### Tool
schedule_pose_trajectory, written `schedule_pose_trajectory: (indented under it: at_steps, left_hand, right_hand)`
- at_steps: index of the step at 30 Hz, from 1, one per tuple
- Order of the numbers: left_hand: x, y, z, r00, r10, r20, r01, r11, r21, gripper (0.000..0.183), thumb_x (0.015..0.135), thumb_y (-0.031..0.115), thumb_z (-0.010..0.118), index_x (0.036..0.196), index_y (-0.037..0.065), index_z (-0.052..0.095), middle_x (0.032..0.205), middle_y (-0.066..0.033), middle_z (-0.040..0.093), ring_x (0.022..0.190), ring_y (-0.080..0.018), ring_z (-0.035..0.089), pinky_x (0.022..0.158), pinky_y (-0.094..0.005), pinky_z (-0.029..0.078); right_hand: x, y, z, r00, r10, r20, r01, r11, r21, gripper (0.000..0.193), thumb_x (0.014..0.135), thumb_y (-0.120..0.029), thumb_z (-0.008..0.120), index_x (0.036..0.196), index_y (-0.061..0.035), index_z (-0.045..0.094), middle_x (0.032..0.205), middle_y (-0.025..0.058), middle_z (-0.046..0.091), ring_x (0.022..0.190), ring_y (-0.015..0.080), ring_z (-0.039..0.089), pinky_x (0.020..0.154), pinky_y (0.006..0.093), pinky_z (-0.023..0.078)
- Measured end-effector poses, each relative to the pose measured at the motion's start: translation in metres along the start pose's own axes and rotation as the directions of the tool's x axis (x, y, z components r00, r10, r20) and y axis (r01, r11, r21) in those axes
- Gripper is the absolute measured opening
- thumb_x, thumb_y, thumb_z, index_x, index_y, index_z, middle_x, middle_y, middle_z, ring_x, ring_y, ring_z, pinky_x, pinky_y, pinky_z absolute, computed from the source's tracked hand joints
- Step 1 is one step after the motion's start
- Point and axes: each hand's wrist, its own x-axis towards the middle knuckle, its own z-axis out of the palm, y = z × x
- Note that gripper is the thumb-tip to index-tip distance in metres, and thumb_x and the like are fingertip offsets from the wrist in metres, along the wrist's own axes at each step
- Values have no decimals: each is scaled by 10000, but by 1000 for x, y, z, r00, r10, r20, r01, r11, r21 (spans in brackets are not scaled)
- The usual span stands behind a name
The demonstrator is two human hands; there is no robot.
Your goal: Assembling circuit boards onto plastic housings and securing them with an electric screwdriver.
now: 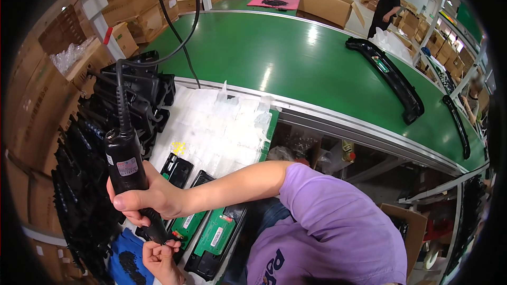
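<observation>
My right hand (153,195) is wrapped round a black electric screwdriver (127,166), whose cable rises from its upper end. The screwdriver slants down toward my left hand (161,264), where the fingers are closed beside its tip. What they pinch, if anything, is too small to make out. Just right of the tip lies a black housing with a green circuit board (187,224). A second housing with a green circuit board (216,235) is to its right. Farther back, another black housing (177,169) is partly covered by my right arm.
Black plastic parts (84,179) are stacked along the left. A blue cloth (121,240) carries a dark pile of small pieces. Beyond the white-covered worktop (211,116) runs a green conveyor (237,47) with a long black part (388,76). A person (388,0) stands behind.
</observation>
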Motion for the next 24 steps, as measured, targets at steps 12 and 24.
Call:
schedule_pose_trajectory:
  at_steps: [12,24]
  left_hand:
    - [-3,2,13,1000,7,7,-7,1000,-25,717,590,171,824,1163,-23,438,864,-65,556,776,-143,566,768,-290,491]
    - [-2,15,16,744,247,621,-651,479,589,372,609,243,745,887,35,612,1037,-110,579,990,-311,545,832,-393,435]
  right_hand:
    - [-1,-12,-15,980,130,-148,-132,991,-4,188,827,-197,540,871,-31,465,544,28,439,398,119,408,428,276,371]
    - [-42,-36,-6,957,288,-38,-262,798,-543,319,621,-206,697,815,0,548,693,40,536,595,90,515,533,202,396]
